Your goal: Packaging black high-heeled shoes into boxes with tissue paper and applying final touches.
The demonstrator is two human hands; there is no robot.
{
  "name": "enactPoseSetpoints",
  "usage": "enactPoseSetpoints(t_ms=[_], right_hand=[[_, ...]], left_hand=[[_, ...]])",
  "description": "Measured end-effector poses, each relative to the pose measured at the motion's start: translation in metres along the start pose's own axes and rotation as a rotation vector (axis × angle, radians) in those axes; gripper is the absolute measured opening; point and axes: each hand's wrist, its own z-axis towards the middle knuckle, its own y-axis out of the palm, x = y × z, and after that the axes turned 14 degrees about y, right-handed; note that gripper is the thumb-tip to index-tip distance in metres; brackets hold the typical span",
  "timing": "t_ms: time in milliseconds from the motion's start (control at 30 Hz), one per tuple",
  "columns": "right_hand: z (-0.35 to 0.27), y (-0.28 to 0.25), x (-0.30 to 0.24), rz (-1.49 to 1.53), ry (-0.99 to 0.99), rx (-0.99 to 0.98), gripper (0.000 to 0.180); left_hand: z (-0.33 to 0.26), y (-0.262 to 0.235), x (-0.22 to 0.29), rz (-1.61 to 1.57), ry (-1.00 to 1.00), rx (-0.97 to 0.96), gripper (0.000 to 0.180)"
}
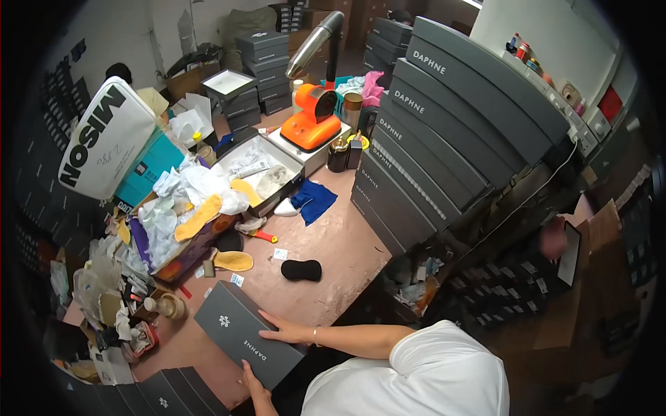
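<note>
The right hand point(286, 330) and left hand point(254, 385) hold a closed dark-grey shoebox point(239, 333), the left's grip apparently partly hidden.

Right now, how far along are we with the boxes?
Apparently done: the tall stack of grey boxes, contents hidden. In hand: one lidded grey box, right hand over one long side, left hand at the other. Perhaps left: stacking this box, which is apart from that stack. A black pad lies loose on the table; its purpose is unclear.
</note>
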Motion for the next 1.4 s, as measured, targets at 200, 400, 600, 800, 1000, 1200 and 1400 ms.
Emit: enactPoseSetpoints(t_ms=[200,400,600,800,1000,1200,1400], right_hand=[[-0.18,-0.106,-0.163,-0.51,-0.808,0.337,0.114],[-0.374,-0.213,-0.251,-0.573,-1.248,1.379,0.062],[-0.555,-0.375,-0.305,-0.098,-1.106,1.119,0.046],[-0.523,-0.447,-0.244,0.346,-0.978,1.181,0.061],[-0.448,-0.452,-0.227,0.378,-1.049,1.25,0.072],[-0.432,-0.489,-0.176,0.349,-0.921,1.338,0.076],[-0.378,-0.47,-0.105,0.146,-0.848,1.48,0.069]], left_hand=[[-0.053,0.183,0.177,-0.408,0.394,-0.608,0.057],[-0.14,0.406,0.305,-0.467,0.519,-1.316,0.066],[-0.256,0.564,0.335,0.109,1.018,-1.392,0.098],[-0.266,0.59,0.249,0.425,1.208,-1.305,0.095],[-0.261,0.575,0.238,0.403,1.308,-1.333,0.084],[-0.228,0.517,0.21,0.311,1.259,-1.514,0.076],[-0.107,0.422,0.153,0.647,0.86,-1.365,0.071]])
